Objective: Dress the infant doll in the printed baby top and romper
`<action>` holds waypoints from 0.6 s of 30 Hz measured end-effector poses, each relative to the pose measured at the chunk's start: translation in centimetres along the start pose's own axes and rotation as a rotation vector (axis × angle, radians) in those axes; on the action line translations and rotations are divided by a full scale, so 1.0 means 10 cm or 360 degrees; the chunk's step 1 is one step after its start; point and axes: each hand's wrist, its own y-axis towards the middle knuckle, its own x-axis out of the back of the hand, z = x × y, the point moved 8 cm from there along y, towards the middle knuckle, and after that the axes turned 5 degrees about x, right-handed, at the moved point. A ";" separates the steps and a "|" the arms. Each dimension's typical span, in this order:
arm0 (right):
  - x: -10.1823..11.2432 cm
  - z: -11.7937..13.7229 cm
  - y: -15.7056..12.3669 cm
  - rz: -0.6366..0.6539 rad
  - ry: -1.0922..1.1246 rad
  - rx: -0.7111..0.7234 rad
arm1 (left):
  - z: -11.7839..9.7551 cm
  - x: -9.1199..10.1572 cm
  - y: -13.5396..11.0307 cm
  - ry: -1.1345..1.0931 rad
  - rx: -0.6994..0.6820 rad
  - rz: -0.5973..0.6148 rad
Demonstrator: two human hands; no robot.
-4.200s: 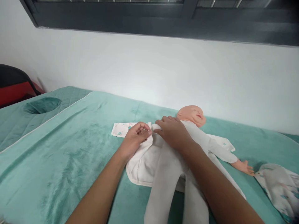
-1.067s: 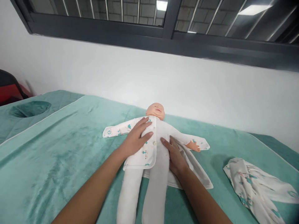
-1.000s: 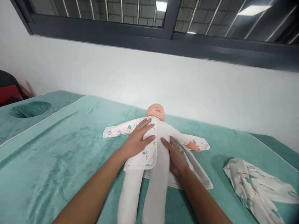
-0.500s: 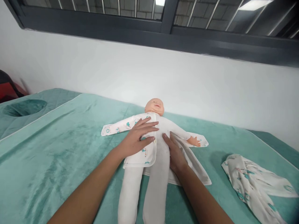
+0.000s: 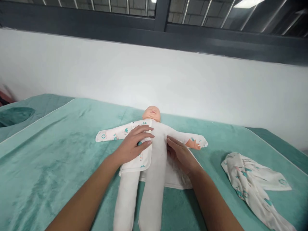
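where the green cover (image 5: 57,154) reaches far left: a round hollow (image 5: 18,115) sinks into it.
printed jacket (image 5: 137,165): one sleeve (image 5: 112,134) points left; its left front lies over half the chest of the doll (image 5: 158,147).
left hand (image 5: 132,146): palm down on that front, fingers straight and lightly spread, gripping nothing that shows.
doll: on its back in a white suit (image 5: 152,189), uncovered chest between left hand and right hand (image 5: 180,155); long axis from head (image 5: 151,114) near the wall (image 5: 192,83) down toward the person.
right front panel (image 5: 178,178): spread on the cover, out from the doll's side, beneath the right hand, the nearer one; the left hand is across the body from it.
right hand: fingers curled in at the doll's side; whether they pinch cloth, i cannot tell.
doll's hand (image 5: 193,144): over the other sleeve (image 5: 202,140), whose printed end shows beyond.
loose garment (image 5: 249,181): far right, crumpled, similarly printed, well apart from both hands.
writing: tiny marks on the jacket front may be letters, too small to read; no brand or label shows.
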 end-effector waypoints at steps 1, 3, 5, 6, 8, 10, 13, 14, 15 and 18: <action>0.01 0.00 0.00 0.0069 0.0030 -0.0052 | 0.01 -0.01 0.00 0.0002 0.0004 0.0013; 0.05 0.00 -0.02 0.0157 0.0035 -0.0162 | 0.02 -0.02 0.01 0.0000 0.0015 0.0039; 0.10 0.00 -0.03 0.0169 -0.0043 -0.0224 | 0.03 -0.03 0.01 -0.0005 0.0038 0.0059; 0.11 -0.01 -0.04 0.0189 -0.0098 -0.0242 | 0.04 -0.03 0.01 -0.0008 0.0048 0.0063; 0.11 -0.02 -0.06 0.0248 -0.0220 -0.0236 | 0.05 -0.04 0.01 -0.0012 0.0068 0.0066; 0.07 -0.04 -0.06 0.0307 -0.0350 -0.0196 | 0.07 -0.05 0.00 -0.0001 0.0084 0.0063; 0.08 -0.01 -0.03 0.0225 -0.0615 -0.0057 | 0.09 -0.06 -0.01 0.0038 0.0121 0.0063; 0.11 0.05 -0.02 0.0113 -0.0728 0.0034 | 0.10 -0.07 -0.01 0.0047 0.0131 0.0065; 0.13 0.13 -0.03 -0.0019 -0.0824 0.0152 | 0.10 -0.07 -0.02 0.0052 0.0137 0.0066; 0.06 0.41 -0.11 -0.0139 -0.0889 0.0542 | 0.09 -0.07 -0.01 0.0052 0.0137 0.0069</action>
